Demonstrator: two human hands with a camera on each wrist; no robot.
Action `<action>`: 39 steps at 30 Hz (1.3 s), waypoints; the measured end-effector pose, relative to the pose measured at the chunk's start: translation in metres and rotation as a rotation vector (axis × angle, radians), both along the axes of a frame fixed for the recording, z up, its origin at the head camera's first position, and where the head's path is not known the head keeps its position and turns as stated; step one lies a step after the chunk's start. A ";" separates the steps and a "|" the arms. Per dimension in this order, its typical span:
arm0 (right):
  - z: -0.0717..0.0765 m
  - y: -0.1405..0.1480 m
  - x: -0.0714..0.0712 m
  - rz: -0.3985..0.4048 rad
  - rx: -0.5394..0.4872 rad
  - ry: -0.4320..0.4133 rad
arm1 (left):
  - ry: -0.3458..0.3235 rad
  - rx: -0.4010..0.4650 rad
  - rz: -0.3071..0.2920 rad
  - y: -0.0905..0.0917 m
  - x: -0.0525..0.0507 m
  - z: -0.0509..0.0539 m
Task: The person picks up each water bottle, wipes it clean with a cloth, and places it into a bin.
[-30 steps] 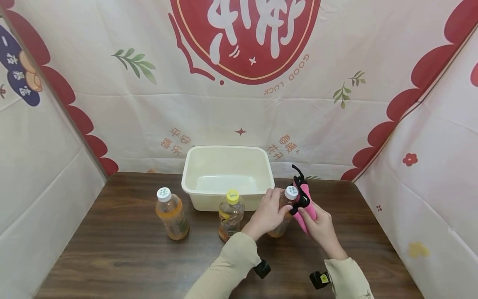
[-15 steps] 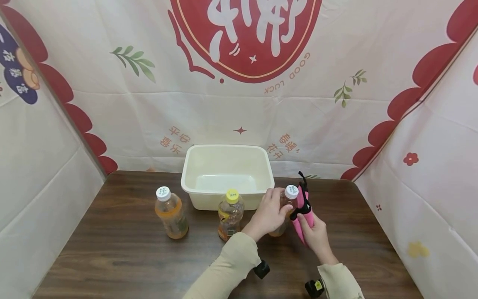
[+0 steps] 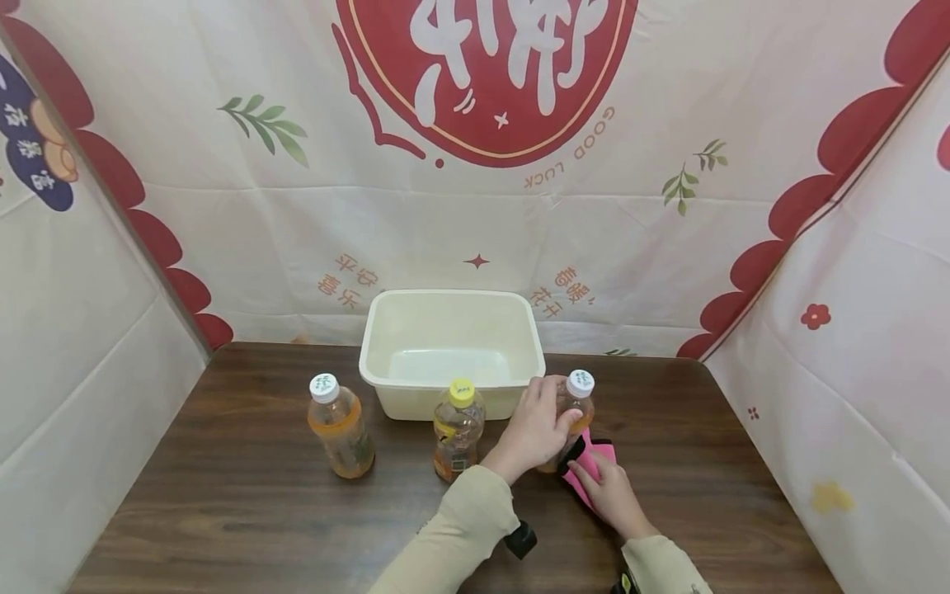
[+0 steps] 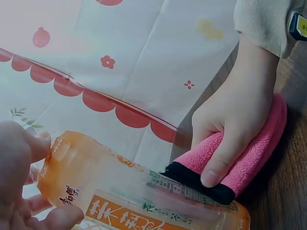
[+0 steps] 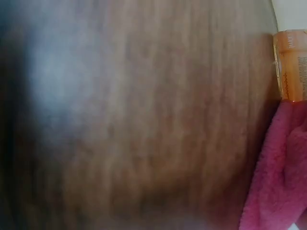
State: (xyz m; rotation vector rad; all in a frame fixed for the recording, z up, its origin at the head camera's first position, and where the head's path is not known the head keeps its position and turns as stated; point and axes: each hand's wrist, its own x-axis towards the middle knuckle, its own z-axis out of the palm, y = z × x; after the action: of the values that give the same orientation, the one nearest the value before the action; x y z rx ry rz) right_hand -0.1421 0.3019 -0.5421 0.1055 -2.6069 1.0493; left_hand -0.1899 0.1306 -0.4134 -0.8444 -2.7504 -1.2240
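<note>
My left hand (image 3: 529, 431) holds an upright plastic bottle (image 3: 580, 412) with a white cap and orange label, fingers round its upper part. In the left wrist view, orange and white patterns cover the bottle (image 4: 120, 177). My right hand (image 3: 614, 497) grips a folded pink terry cloth (image 3: 604, 450) with black trim. That trim lies against the bottle's lower side, the thumb on it, as the left wrist view of the cloth (image 4: 261, 143) shows. Only part of the cloth (image 5: 276, 177) enters the right wrist view, below the bottle's orange end (image 5: 290, 43).
A cream plastic basin (image 3: 453, 402) stands at the back of the brown wooden table (image 3: 260, 528). In front of it is a yellow-capped bottle (image 3: 459, 429), close to my left forearm. Another white-capped bottle (image 3: 343, 433) stands further left. Printed fabric walls (image 3: 475, 223) surround the table.
My right hand has moved down and towards the bottle with the pink cloth, from beside its neck to its lower side. The black cord no longer shows. My left hand keeps its hold.
</note>
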 end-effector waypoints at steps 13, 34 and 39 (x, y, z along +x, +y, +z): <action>0.024 -0.008 0.003 -0.170 -0.148 -0.034 | 0.042 -0.009 0.009 0.002 0.001 -0.001; 0.101 -0.001 -0.007 0.045 -0.008 0.318 | 0.032 -0.017 0.011 0.003 0.001 -0.004; 0.082 0.005 -0.010 0.082 0.027 0.382 | 0.005 -0.005 0.017 0.002 0.001 0.000</action>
State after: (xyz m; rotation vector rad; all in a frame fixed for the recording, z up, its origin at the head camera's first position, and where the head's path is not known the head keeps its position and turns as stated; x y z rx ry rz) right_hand -0.1519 0.3070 -0.4597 0.3829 -2.2861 0.9169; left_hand -0.1885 0.1328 -0.4135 -0.8212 -2.7517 -1.2105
